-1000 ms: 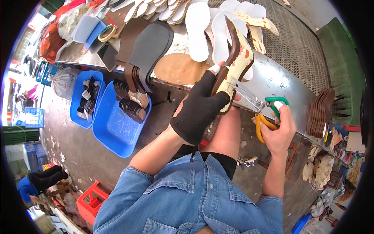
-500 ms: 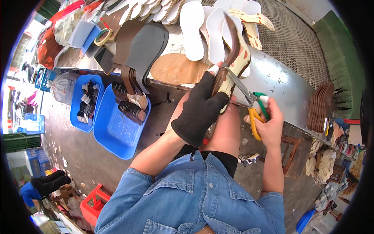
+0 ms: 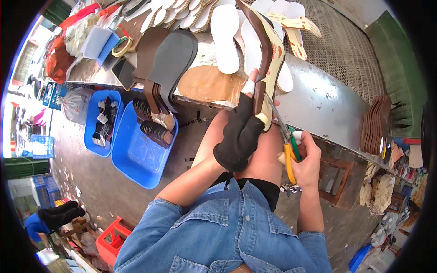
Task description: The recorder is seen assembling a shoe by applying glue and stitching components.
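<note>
My left hand (image 3: 240, 132), in a black fingerless glove with white wrapping on a fingertip, grips a shoe sole (image 3: 276, 68). Its cream underside carries reddish patches, and a dark brown edge runs along its left side. The sole stands nearly upright above my thighs, toe end away from me. In my right hand (image 3: 307, 160) is a pair of scissors (image 3: 283, 123) with one yellow and one green handle. Their blades point up and left, alongside the sole's lower right edge. Whether the blades touch the material I cannot tell. White wrapping also covers a right-hand finger.
Ahead is a bench (image 3: 318, 100) with white insoles (image 3: 225, 41), grey soles (image 3: 173, 57) and a tan sole-shaped piece (image 3: 207, 85). Brown soles (image 3: 374, 125) stand at its right. Two blue bins (image 3: 136, 170) sit at left, near a red stool (image 3: 109, 243).
The sole has turned more upright, its toe end swinging left and farther away. My right hand and the scissors have come slightly nearer and left.
</note>
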Motion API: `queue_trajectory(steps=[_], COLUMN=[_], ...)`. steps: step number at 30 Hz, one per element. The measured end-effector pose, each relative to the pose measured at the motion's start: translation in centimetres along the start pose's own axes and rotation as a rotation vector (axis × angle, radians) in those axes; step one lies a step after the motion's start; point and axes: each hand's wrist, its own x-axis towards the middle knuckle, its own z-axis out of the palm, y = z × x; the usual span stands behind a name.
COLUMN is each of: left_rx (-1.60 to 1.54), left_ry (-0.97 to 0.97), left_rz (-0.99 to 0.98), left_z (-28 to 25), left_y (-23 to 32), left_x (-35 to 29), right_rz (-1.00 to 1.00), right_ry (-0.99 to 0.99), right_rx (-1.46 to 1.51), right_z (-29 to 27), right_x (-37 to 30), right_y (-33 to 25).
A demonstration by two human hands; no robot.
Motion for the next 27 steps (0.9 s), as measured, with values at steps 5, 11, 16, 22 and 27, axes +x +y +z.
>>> queue_trajectory(steps=[5,11,16,22,27], left_rx=[-0.146,-0.119,0.018,-0.176,-0.272], left_ry=[0.055,0.052,0.041,0.117,0.135], left_rz=[-0.131,-0.071,-0.071,-0.083,-0.2], left_z=[0.5,0.5,0.8,1.6,1.6], left_y=[-0.1,-0.7,-0.6,-0.7,-1.1], left_x=[-0.5,-0.4,-1.0,-1.2,-1.4], right_rz=[-0.041,0.035,-0.009,-0.227,-0.362], right_ry=[0.062,0.013,0.057,0.299,0.38], right_rx=[-0.072,-0.026,-0.006,-0.262,-0.35], right_z=[1.0,0.3,1.0,2.8,2.7], right_x=[-0.2,-1.1,-0.9,-1.6,-1.0], right_y=[-0.7,-0.6,-0.4,-0.2,0.8])
